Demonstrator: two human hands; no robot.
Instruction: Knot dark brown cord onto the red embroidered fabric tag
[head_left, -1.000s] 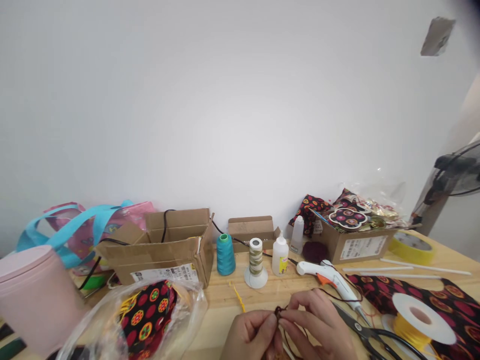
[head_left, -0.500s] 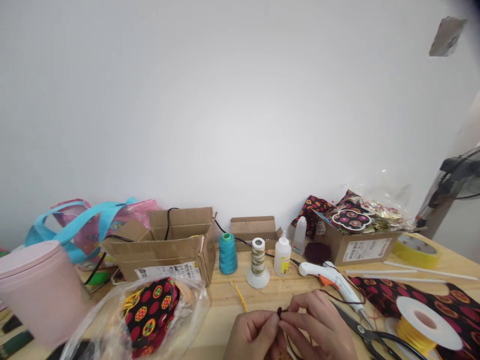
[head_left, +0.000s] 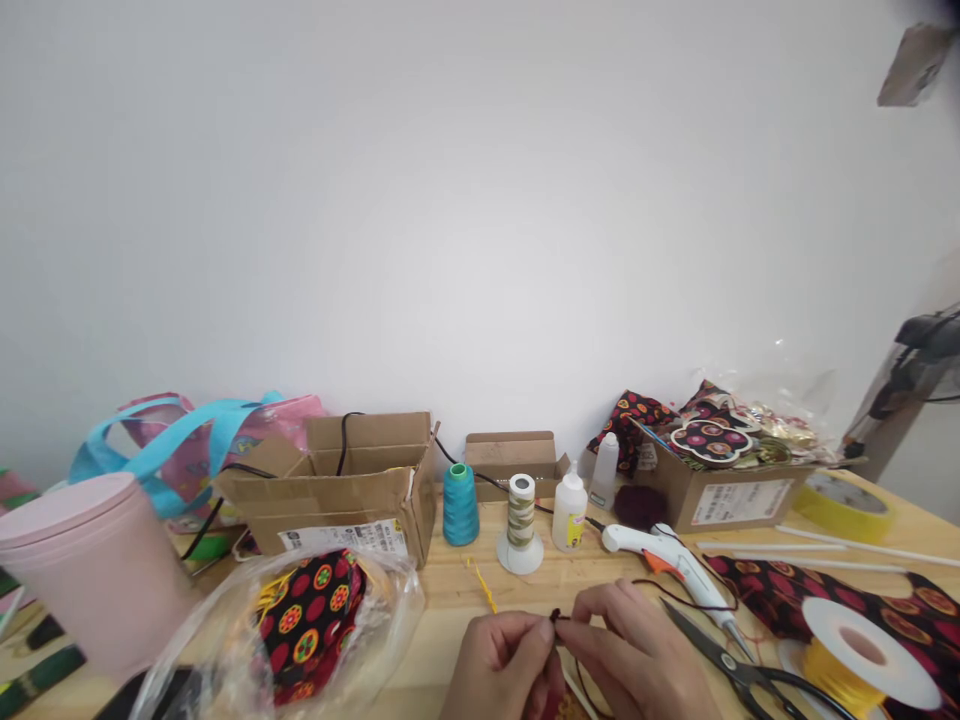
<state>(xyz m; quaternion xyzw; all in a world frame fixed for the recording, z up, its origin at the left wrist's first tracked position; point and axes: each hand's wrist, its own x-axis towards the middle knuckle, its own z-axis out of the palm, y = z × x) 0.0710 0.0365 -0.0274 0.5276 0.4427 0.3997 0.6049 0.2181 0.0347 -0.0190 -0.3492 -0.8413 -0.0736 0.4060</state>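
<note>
At the table's front edge, my left hand (head_left: 499,668) pinches a small dark maroon cord (head_left: 556,615) between thumb and forefinger. My right hand (head_left: 637,655) meets it there, its thumb and fingertips closed on the same cord. A small knot or bunched end pokes up between the fingertips, too small to make out fully. Thin dark cord curves down below my right hand. Partly hidden under the hands are a patch of dark red patterned fabric and a thin white strip. Black scissors (head_left: 731,662) lie just right of my right hand.
Behind the hands stand a teal thread cone (head_left: 460,508), a camouflage-coloured thread spool (head_left: 520,520) and a glue bottle (head_left: 570,510). A white glue gun (head_left: 675,565) and a yellow cord spool (head_left: 862,645) lie right. Left are a plastic bag (head_left: 390,620), cardboard box (head_left: 330,500) and pink bin (head_left: 97,580).
The view has turned slightly left, so the table items sit a little further right. My hands stay together on the cord; my right fingers have shifted slightly, and a white strip now shows beneath.
</note>
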